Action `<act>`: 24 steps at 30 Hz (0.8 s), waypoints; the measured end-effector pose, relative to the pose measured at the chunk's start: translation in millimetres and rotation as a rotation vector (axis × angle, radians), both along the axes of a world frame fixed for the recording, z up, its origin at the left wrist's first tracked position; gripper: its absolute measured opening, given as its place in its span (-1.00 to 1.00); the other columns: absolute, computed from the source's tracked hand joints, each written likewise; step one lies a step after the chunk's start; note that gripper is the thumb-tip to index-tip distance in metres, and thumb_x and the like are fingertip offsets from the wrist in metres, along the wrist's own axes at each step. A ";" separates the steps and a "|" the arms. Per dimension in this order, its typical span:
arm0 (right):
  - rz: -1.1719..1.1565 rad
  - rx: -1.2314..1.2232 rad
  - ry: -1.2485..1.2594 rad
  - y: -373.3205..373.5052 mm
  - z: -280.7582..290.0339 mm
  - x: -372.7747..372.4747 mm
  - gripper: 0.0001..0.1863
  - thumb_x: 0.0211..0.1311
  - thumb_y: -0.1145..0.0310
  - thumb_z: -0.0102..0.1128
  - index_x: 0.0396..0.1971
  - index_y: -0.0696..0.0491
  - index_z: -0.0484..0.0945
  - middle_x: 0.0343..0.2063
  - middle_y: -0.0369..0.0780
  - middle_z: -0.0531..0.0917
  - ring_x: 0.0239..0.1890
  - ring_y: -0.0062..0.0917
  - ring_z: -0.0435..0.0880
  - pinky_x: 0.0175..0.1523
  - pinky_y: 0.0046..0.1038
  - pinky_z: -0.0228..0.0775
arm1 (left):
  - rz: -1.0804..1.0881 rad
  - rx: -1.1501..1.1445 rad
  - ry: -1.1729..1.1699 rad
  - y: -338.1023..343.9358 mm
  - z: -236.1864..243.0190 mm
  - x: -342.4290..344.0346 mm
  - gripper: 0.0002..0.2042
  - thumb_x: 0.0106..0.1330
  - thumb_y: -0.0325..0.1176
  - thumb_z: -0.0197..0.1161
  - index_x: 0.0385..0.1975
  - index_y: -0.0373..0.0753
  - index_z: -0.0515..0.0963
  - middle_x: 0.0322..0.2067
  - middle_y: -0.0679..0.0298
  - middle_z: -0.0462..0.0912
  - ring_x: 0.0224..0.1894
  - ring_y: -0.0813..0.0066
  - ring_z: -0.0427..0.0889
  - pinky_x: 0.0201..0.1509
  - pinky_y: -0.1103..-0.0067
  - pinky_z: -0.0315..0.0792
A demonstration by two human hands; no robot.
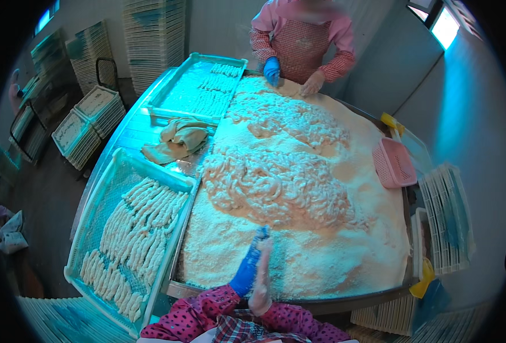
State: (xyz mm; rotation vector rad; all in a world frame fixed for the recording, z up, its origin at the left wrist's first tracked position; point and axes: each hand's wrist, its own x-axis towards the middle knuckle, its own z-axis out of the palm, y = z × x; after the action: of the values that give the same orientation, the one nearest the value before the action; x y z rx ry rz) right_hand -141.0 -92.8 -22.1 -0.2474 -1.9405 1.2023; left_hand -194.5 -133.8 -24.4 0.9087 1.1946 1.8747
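The big table (378, 297) in the middle of the frame is covered with pale crumbs (321, 251), and a heap of coated strips (276, 186) sits in the center like a low hill. In front of that heap, at the lower middle, the crumbs lie flat and a hand could slide there. The left hand (252, 260) and right hand (262, 274) are pressed together over that flat part. At lower left, a tray (101, 188) full of breaded strips (136, 240) blocks the side. A pink basket (394, 163) stands at the right edge. At the top, another person's blue glove (272, 70) and bare hand (312, 84) rest on the crumbs.
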 end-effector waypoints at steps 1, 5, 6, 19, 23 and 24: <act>-0.002 0.031 -0.025 -2.7 1.2 1.4 -0.03 0.21 -0.36 -0.52 0.35 0.15 -0.30 0.36 0.04 -0.23 0.41 -0.11 -0.28 0.40 -0.16 -0.42 | -0.007 0.048 0.020 -2.0 1.8 0.5 -0.38 0.41 -0.11 -0.14 0.34 -0.33 -0.08 0.37 0.15 -0.08 0.40 0.35 -0.09 0.41 0.45 -0.21; -0.002 0.094 -0.071 -4.6 14.6 0.1 -0.02 0.21 -0.37 -0.55 0.35 0.16 -0.32 0.36 0.04 -0.24 0.41 -0.12 -0.29 0.40 -0.16 -0.44 | -0.029 0.145 0.100 -10.5 -6.5 -7.4 -0.32 0.38 -0.08 -0.09 0.35 -0.31 -0.17 0.38 0.17 -0.13 0.41 0.34 -0.15 0.42 0.41 -0.23; 0.001 0.094 -0.068 -2.8 20.4 -2.0 -0.03 0.21 -0.36 -0.55 0.35 0.16 -0.31 0.36 0.05 -0.23 0.41 -0.11 -0.29 0.40 -0.16 -0.43 | -0.031 0.092 0.077 -8.9 -9.7 -11.5 -0.33 0.37 -0.10 -0.08 0.35 -0.30 -0.16 0.38 0.17 -0.12 0.41 0.34 -0.14 0.41 0.43 -0.20; -0.166 0.620 -0.511 79.8 -2.5 -94.3 -0.49 0.13 0.17 0.14 0.04 0.12 0.40 -0.09 -0.08 0.48 0.05 -0.18 0.38 0.16 -0.17 0.15 | 0.224 0.536 -1.730 -114.6 -34.9 -119.6 -0.60 0.41 -0.21 -0.06 0.15 -0.31 0.27 0.15 0.12 0.35 0.13 0.32 0.40 0.24 0.52 0.27; -0.336 0.973 -0.637 111.6 -27.1 -98.4 -0.66 -0.15 0.40 0.25 -0.26 0.02 0.47 -0.31 -0.21 0.49 -0.13 -0.27 0.43 0.02 -0.22 0.21 | 0.881 0.042 -0.521 -291.8 -115.3 -225.9 -0.58 0.40 -0.18 -0.06 0.12 -0.34 0.31 0.11 0.14 0.39 0.10 0.36 0.41 0.23 0.53 0.24; -0.282 0.940 -0.616 100.0 -26.4 -109.4 -0.67 -0.16 0.42 0.26 -0.29 0.01 0.47 -0.33 -0.22 0.48 -0.14 -0.28 0.43 0.02 -0.23 0.22 | 1.042 0.060 -0.389 -382.9 -169.9 -255.8 -0.56 0.39 -0.14 -0.05 0.11 -0.35 0.32 0.07 0.14 0.41 0.08 0.34 0.41 0.24 0.52 0.22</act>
State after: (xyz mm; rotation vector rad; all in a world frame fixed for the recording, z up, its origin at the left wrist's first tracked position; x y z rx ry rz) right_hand -250.4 7.2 -48.4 -0.3904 -2.6559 -0.0716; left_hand -450.3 -516.6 -194.3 -0.1670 1.4886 2.7094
